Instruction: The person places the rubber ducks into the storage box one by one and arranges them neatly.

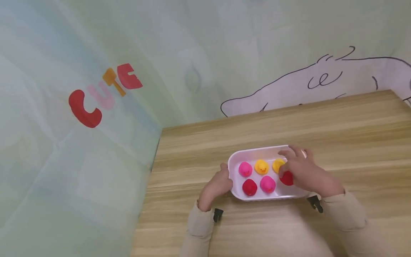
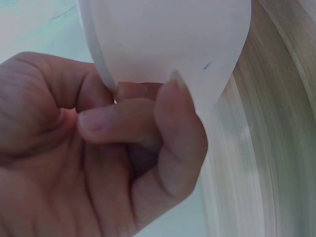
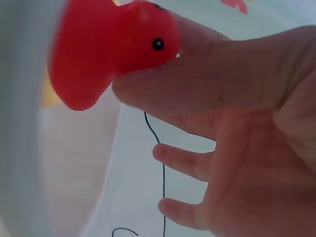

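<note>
A white plastic tray [image 1: 236, 189] holding small rubber ducks stands on the table. At its left end my left hand [image 1: 219, 181] grips the rim; in the left wrist view, curled fingers [image 2: 123, 118] meet the tray's wall [image 2: 168, 39]. Over the right part, my right hand [image 1: 306, 175] pinches a red rubber duck [image 3: 113, 44] between thumb and index finger, its other fingers spread. Inside are a pink duck [image 1: 245, 169] and a yellow duck [image 1: 261, 166] at the back. A second yellow duck [image 1: 278, 165] is partly hidden by my right hand. Nearer sit another red duck [image 1: 249, 187] and another pink duck [image 1: 268, 184].
The wooden table [image 1: 192, 153] extends around the tray. Behind it hangs a pale curtain [image 1: 199, 53] with a line drawing, and coloured letters [image 1: 122, 76] mark the left one. Dark clips [image 1: 218, 215] show beside both wrists.
</note>
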A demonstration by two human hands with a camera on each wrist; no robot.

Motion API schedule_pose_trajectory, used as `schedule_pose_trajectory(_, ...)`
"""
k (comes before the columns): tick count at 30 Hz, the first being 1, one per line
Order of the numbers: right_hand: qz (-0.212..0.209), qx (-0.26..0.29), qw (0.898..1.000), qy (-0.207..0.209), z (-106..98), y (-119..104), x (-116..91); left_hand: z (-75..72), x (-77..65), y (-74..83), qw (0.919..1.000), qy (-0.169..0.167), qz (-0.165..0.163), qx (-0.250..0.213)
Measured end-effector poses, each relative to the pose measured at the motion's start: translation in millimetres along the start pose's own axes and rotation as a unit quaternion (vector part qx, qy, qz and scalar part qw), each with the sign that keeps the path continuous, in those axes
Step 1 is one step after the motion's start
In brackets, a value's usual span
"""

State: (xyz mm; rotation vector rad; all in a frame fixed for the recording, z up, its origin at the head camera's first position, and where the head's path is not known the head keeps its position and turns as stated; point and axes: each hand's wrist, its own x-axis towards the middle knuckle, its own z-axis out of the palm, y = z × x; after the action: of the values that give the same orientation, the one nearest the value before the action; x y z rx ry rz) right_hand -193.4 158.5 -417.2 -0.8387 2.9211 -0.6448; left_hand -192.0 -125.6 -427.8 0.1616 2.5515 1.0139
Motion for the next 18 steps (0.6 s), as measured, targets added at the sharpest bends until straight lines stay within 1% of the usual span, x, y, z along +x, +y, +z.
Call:
schedule_pose_trajectory(4, 0.008, 0.002, 1.000, -0.011, 10.0, -4.2, 2.3, 0.3, -1.2, -0.6, 0.9999, -0.004, -0.006, -0.007)
schedule_pose_trajectory(8, 0.012, -0.009, 1.000, -0.025, 20.1, -1.8, 2.9, 1.4, -3.4, 0.1, 0.9998, -0.007, -0.012, -0.011)
schedule_pose_trajectory(10, 0.011, -0.012, 1.000, -0.025, 23.5, -0.2, 3.2, 1.5, -4.4, 1.0, 0.9998, -0.006, -0.015, -0.008)
schedule_pose_trajectory(15, 0.015, -0.005, 1.000, -0.023, 26.1, 3.1, 3.8, 0.3, -3.9, 2.3, 0.9998, 0.002, -0.019, 0.004)
schedule_pose_trajectory(18, 0.015, -0.002, 0.999, -0.031, 23.7, 4.3, 5.2, 0.0, -1.9, 1.0, 0.9998, 0.007, -0.017, 0.010)
